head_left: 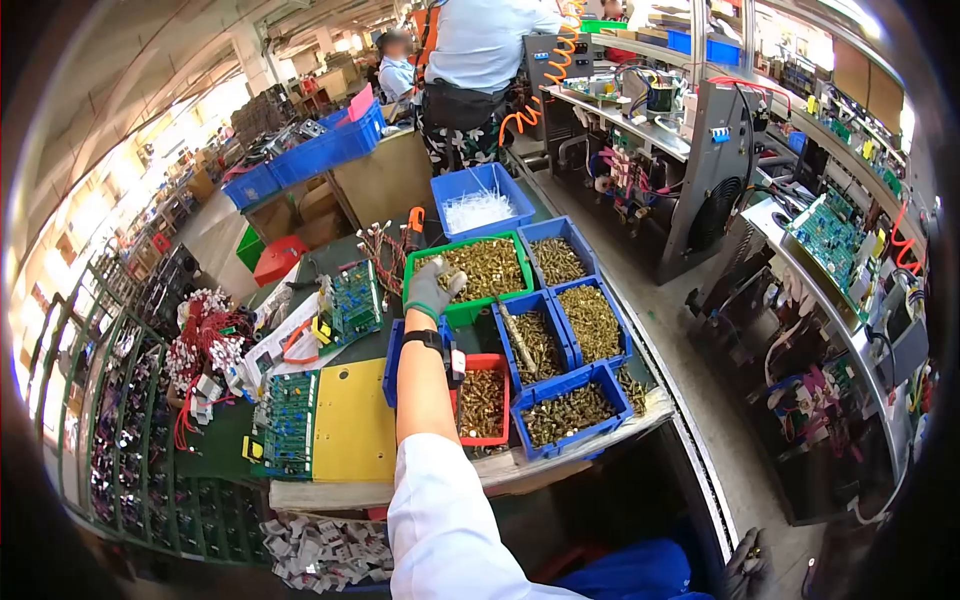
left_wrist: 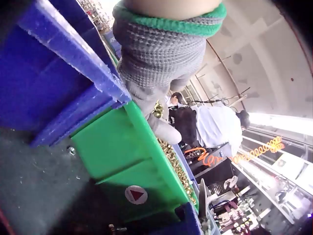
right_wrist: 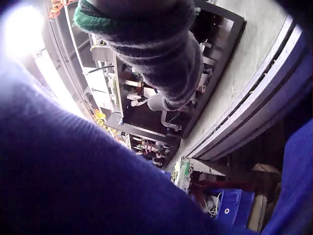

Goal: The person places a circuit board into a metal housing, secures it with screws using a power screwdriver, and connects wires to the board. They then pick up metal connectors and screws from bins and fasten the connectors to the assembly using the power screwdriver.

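My left hand (head_left: 435, 290), in a grey glove with a green cuff, reaches over the green bin (head_left: 470, 311) of small brass screws (head_left: 490, 266). In the left wrist view, a few brass screws (left_wrist: 158, 109) show between its thumb and curled fingers, above the bin's rim. Low at the right of the head view is my gloved right hand (head_left: 746, 570), away from the bench. A small brass-coloured piece (head_left: 757, 551) shows at its curled fingers. The right wrist view has this hand (right_wrist: 171, 78) from behind, its palm hidden.
Blue bins (head_left: 565, 452) and a red bin (head_left: 506, 400) of brass hardware surround the green one. A metal rod (head_left: 518, 345) lies across one blue bin. Circuit boards (head_left: 287, 425) and a yellow panel (head_left: 355, 420) lie left. A person (head_left: 480, 50) stands beyond; equipment racks (head_left: 705, 180) line the right.
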A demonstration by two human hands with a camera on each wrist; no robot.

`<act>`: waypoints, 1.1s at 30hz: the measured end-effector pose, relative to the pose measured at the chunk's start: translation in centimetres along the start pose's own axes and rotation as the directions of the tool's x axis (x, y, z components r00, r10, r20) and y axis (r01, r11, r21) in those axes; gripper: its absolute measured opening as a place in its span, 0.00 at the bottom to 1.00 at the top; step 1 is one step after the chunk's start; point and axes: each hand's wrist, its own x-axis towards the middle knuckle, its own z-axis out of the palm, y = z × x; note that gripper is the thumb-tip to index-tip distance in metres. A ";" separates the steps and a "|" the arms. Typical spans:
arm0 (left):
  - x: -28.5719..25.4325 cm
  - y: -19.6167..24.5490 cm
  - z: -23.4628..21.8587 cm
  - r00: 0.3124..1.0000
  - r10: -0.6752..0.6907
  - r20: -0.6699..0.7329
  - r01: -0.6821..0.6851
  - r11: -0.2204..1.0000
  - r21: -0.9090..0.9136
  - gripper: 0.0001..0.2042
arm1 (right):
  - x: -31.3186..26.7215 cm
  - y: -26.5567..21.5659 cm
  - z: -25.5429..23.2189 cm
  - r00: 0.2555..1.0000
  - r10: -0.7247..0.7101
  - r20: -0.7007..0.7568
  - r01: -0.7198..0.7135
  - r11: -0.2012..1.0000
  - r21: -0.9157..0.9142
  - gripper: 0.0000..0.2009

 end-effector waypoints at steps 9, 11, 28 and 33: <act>2.0 -0.2 -1.7 0.997 -0.071 0.025 0.067 0.987 0.143 0.10 | 1.6 -1.2 -1.3 0.999 0.032 0.018 -0.032 0.999 0.004 0.18; 1.0 -0.2 -1.1 1.000 -0.014 0.020 0.011 0.990 0.144 0.09 | 3.3 -2.4 -4.0 0.997 0.072 0.040 -0.077 0.991 0.113 0.17; -12.8 3.2 7.7 0.934 -0.135 0.331 0.212 0.955 -0.208 0.32 | 0.5 -2.0 -3.8 0.983 -0.080 0.165 0.088 0.995 -0.037 0.24; -22.5 0.5 11.5 0.657 -0.313 0.686 0.472 0.880 -0.051 0.34 | 1.2 -0.5 -5.4 0.779 -0.501 0.378 0.622 0.539 -0.567 0.07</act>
